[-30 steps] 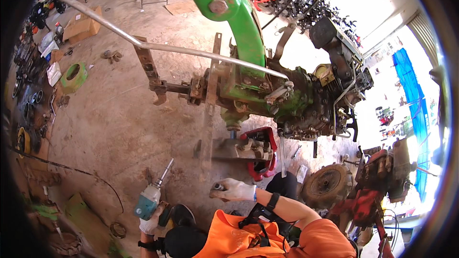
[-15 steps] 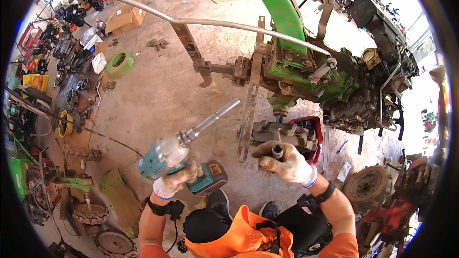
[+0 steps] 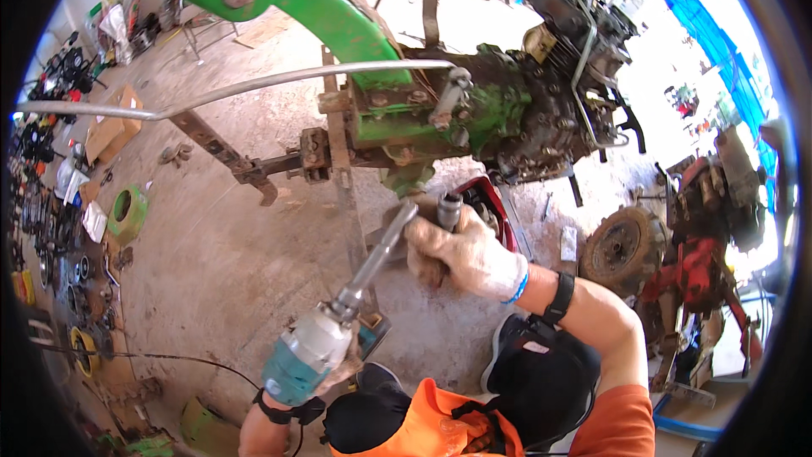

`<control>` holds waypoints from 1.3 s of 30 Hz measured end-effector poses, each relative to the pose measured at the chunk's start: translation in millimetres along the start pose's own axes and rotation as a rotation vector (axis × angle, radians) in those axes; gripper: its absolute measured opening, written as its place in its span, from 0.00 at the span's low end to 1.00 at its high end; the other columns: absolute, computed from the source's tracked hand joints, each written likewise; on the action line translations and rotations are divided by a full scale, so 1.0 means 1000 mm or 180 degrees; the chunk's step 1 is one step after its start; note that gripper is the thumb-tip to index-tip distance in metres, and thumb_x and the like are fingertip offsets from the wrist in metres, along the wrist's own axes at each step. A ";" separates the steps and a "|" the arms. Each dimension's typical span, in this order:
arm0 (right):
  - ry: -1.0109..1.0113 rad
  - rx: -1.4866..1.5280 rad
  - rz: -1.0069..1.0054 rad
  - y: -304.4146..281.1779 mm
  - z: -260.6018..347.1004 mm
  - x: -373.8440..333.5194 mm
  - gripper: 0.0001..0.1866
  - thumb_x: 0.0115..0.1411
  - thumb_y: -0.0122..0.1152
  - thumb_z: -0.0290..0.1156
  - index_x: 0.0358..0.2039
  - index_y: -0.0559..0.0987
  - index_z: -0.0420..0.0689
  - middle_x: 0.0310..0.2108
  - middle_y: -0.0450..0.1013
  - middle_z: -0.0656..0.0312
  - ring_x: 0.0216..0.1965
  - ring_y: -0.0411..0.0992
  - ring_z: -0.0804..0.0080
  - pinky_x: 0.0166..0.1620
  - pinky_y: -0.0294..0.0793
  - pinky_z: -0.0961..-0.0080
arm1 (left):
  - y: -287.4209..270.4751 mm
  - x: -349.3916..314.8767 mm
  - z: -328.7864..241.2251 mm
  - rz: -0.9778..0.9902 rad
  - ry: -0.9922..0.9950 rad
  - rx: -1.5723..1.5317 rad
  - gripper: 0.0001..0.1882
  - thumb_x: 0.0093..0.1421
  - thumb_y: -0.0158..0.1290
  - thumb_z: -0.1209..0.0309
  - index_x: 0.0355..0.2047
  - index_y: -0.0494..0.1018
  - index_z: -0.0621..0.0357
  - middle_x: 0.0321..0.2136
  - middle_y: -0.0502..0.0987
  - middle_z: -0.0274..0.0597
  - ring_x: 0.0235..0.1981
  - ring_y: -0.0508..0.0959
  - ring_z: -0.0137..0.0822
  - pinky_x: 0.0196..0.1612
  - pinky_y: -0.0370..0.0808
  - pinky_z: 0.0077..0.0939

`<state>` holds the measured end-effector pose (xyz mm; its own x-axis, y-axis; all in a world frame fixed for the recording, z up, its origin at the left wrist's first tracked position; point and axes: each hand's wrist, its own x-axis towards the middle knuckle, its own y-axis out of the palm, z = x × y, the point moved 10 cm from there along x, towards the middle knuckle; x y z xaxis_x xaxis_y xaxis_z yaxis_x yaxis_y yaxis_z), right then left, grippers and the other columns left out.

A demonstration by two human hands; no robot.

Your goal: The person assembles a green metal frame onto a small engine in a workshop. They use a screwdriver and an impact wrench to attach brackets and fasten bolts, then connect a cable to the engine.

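Teal and pale grey, the power tool sits in the left hand, which appears wrapped around its grip, though the tool's body hides most of the fingers. The right hand, gloved in off-white knit, holds a dark metal socket between curled fingers, its end standing up out of the grasp.

What has just changed is the gap: half a second ago the tool's long steel bar pointed off well apart from the right hand, and now its tip is just beside those fingers — whether they touch, I cannot tell. The socket, whose hollow end faced the camera then, now stands more upright. That puts bar and socket close together, as I judge it, but not joined.

Both are in front of the person, over the concrete floor and on the near side of the green machine housing.

As for containers, a cardboard box lies on the floor far to the left — its contents do not show. Nearer, a green ring-shaped part rests with its round opening showing; nothing can be made out inside.
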<state>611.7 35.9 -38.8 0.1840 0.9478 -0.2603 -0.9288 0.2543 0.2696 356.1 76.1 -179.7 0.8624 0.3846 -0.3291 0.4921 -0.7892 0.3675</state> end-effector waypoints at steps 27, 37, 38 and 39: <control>-0.0272 0.0292 0.0267 -0.048 -0.108 -0.033 0.30 0.64 0.79 0.52 0.52 0.84 0.37 0.36 0.84 0.57 0.25 0.76 0.77 0.28 0.75 0.78 | -0.007 -0.064 0.101 -0.0553 -0.1378 -0.2540 0.26 0.63 0.67 0.62 0.55 0.77 0.65 0.47 0.81 0.49 0.49 0.83 0.50 0.58 0.80 0.43; -0.0861 -0.1473 -0.0939 -0.108 -0.043 -0.055 0.34 0.84 0.32 0.56 0.54 0.83 0.43 0.46 0.83 0.60 0.42 0.78 0.73 0.48 0.77 0.75 | 0.040 0.041 0.094 0.0452 0.1064 0.4619 0.25 0.56 0.66 0.56 0.50 0.81 0.55 0.37 0.86 0.50 0.40 0.86 0.52 0.45 0.82 0.45; -0.0568 -0.0978 -0.0913 -0.109 -0.047 -0.048 0.36 0.83 0.33 0.60 0.53 0.84 0.44 0.44 0.83 0.59 0.39 0.78 0.73 0.45 0.77 0.74 | 0.045 0.053 0.113 0.0515 0.1039 0.4867 0.22 0.56 0.66 0.57 0.48 0.80 0.53 0.36 0.86 0.47 0.39 0.87 0.50 0.44 0.82 0.43; -0.0444 -0.0427 -0.0830 -0.104 -0.050 -0.040 0.38 0.81 0.34 0.65 0.51 0.84 0.44 0.42 0.83 0.59 0.37 0.79 0.72 0.42 0.77 0.74 | 0.047 0.066 0.132 0.0558 0.0964 0.5183 0.19 0.58 0.64 0.58 0.46 0.80 0.52 0.35 0.86 0.45 0.38 0.87 0.48 0.44 0.82 0.43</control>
<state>684.5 -38.3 -102.9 0.4550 0.8737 -0.1724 -0.8770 0.4732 0.0835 420.0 1.1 -299.4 0.9762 0.1624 -0.1437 -0.0690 -0.3956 -0.9158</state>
